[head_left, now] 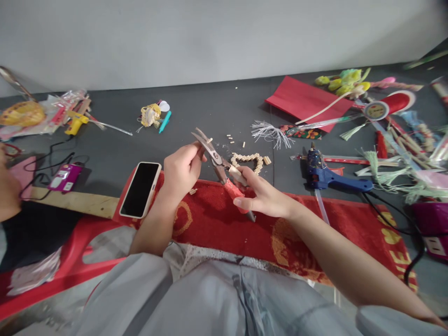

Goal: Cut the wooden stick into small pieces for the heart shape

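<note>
My right hand (257,193) is wrapped round the handles of a pair of shears (217,161), one handle bound in red, the other pale. Their blades are parted and point away to the left. Beside the blades, my left hand (184,168) is closed in a pinch. A thin pale stick (209,140) shows its end across the blades at those fingertips; the rest of it is hidden. Just beyond the shears lie a heart-shaped outline of small pale pieces (259,161) and several loose cut bits (231,139).
A phone (140,189) rests left on a red cloth (224,228). Rightward lie a blue glue gun (322,172), red paper (304,100), a red ribbon spool (392,105) and tassels. A yellow glue gun (76,122) and another person's arm (9,186) are at far left.
</note>
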The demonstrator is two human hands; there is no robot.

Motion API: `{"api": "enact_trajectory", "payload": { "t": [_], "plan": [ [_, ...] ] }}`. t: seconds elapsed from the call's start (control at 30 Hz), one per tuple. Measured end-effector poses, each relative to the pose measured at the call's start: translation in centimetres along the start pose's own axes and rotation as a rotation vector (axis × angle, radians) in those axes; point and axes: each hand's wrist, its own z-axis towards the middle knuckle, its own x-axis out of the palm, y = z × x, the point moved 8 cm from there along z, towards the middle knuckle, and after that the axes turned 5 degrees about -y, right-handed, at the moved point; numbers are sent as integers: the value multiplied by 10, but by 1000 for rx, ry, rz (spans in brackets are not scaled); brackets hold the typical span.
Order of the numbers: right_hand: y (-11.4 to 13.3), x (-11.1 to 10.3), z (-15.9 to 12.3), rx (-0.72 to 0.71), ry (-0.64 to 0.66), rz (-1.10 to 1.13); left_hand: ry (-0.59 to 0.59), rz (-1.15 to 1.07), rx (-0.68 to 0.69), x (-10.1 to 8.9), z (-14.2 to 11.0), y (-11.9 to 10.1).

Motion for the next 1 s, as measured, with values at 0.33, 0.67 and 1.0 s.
{"api": "enact_trajectory", "payload": {
  "t": [0.33, 0.67, 1.0],
  "plan": [
    [3, 0, -1, 20, 14, -12, -23, -3, 27, -1, 1, -2],
    [2, 2, -1, 39, 30, 3, 11, -22, -20, 2, 0, 2],
    [0, 2, 0, 5, 41, 5, 35, 25, 7, 2, -1, 2]
  ]
}}
